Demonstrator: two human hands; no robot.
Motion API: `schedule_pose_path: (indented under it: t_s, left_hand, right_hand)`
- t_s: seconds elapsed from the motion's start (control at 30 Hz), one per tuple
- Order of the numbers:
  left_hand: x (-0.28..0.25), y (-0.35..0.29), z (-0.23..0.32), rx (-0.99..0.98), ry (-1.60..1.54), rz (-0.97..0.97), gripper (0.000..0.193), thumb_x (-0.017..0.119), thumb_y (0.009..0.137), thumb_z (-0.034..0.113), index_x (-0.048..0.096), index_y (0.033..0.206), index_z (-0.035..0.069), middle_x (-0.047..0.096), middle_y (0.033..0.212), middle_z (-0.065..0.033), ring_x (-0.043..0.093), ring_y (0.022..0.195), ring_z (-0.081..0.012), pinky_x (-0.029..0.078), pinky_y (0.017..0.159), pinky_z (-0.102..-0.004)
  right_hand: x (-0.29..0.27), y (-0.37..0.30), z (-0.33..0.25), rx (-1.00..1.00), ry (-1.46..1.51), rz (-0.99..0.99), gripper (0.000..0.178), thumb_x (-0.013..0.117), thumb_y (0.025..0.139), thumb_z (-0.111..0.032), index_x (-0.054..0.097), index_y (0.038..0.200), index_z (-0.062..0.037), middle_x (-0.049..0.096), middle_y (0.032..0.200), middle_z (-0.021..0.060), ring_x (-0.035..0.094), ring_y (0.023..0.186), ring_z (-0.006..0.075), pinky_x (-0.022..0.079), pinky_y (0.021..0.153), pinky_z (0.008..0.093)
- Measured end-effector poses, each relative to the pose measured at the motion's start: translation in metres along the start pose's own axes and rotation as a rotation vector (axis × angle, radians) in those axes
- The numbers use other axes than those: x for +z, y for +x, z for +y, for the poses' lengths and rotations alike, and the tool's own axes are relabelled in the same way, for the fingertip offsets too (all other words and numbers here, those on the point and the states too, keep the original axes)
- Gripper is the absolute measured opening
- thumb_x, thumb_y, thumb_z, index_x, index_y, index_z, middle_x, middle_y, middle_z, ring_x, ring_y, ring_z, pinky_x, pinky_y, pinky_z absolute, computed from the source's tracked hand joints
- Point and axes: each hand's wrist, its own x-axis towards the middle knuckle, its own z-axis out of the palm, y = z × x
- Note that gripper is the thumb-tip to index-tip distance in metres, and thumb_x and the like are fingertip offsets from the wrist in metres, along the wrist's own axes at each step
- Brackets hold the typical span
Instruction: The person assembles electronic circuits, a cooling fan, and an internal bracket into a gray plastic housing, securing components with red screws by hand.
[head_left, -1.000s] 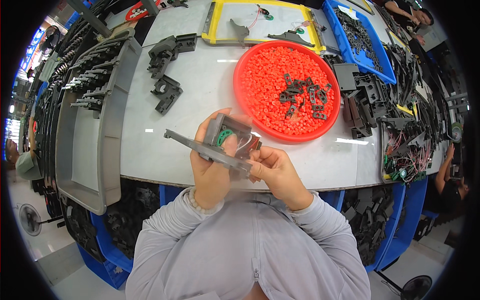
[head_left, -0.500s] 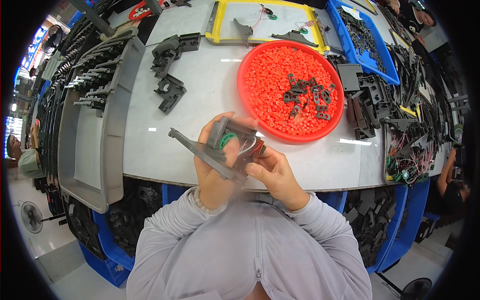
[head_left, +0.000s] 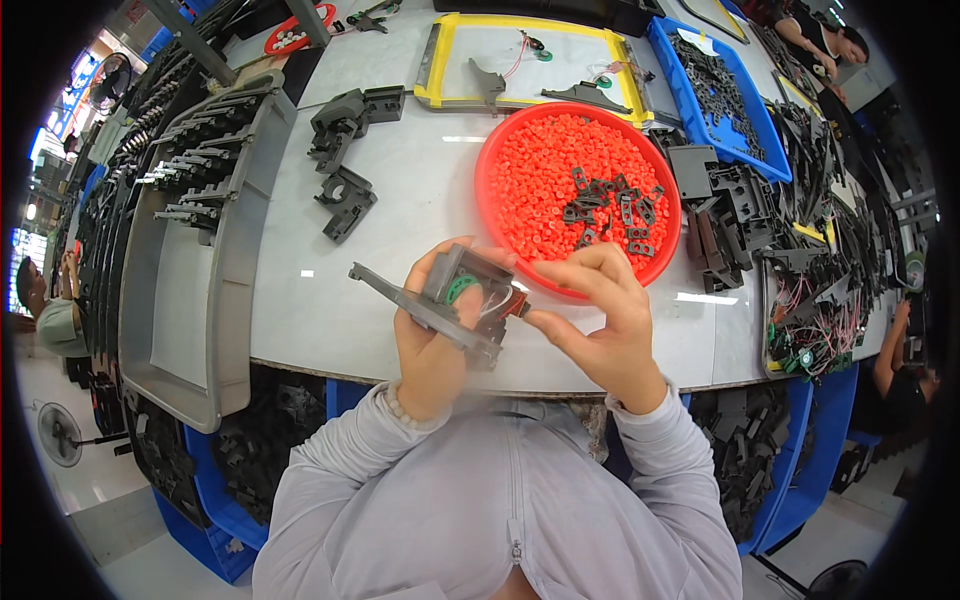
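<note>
My left hand [head_left: 425, 365] is closed around a dark grey plastic housing [head_left: 470, 268] with a long arm-like piece pointing to the left. Inside it show a green ring-shaped part [head_left: 462, 289], pale wires and a small reddish-brown piece [head_left: 513, 303]. My right hand [head_left: 610, 325] is open beside the housing's right end, its thumb tip at the reddish-brown piece and its index finger stretched out apart from the thumb. Just beyond stands a round red basin [head_left: 484, 170] of small orange-red caps [head_left: 540, 150], with several dark slotted pieces [head_left: 627, 210] lying on top.
Two dark grey housings [head_left: 345, 195] lie on the white table left of the basin. At the left stands a long grey tray [head_left: 233, 330] holding metal-rod parts. A yellow-taped mat [head_left: 445, 60], a blue bin [head_left: 690, 110] and piled dark parts [head_left: 725, 210] sit farther off.
My right hand has opened and shifted to the right, with its index finger lifting away from the housing. My left hand still holds the housing in nearly the same place.
</note>
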Motion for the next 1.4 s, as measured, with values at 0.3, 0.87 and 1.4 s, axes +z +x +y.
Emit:
schedule_pose_path:
  t_s: [0.3, 0.87, 1.4]
  left_hand:
    - [-0.001, 0.000, -0.001, -0.025, 0.109, -0.023, 0.039, 0.048, 0.090, 0.004, 0.034, 0.126, -0.001, 0.054, 0.112, -0.0174, 0.057, 0.097, -0.0202, 0.052, 0.075, -0.0304]
    - [0.004, 0.003, 0.001, 0.059, 0.166, 0.057, 0.038, 0.045, 0.091, 0.013, 0.034, 0.124, -0.004, 0.054, 0.111, -0.0201, 0.055, 0.103, -0.0270, 0.047, 0.089, -0.0379]
    - [-0.002, 0.005, -0.001, 0.053, -0.014, 0.056, 0.041, 0.045, 0.092, 0.012, 0.031, 0.128, -0.002, 0.052, 0.114, -0.0192, 0.054, 0.106, -0.0258, 0.048, 0.088, -0.0379]
  right_hand:
    - [-0.001, 0.022, -0.015, -0.242, -0.218, -0.222, 0.019, 0.069, 0.060, -0.007, 0.060, 0.076, -0.0073, 0.051, 0.076, 0.0032, 0.050, 0.074, 0.0216, 0.039, 0.064, 0.0357]
    - [0.033, 0.005, -0.013, -0.170, -0.070, -0.078, 0.019, 0.068, 0.061, -0.004, 0.062, 0.080, -0.0057, 0.056, 0.085, 0.0037, 0.051, 0.077, 0.0229, 0.040, 0.067, 0.0360]
    - [0.019, -0.008, -0.010, -0.172, -0.218, 0.080, 0.040, 0.070, 0.062, -0.001, 0.062, 0.100, -0.0085, 0.054, 0.089, 0.0067, 0.052, 0.083, 0.0255, 0.040, 0.071, 0.0371]
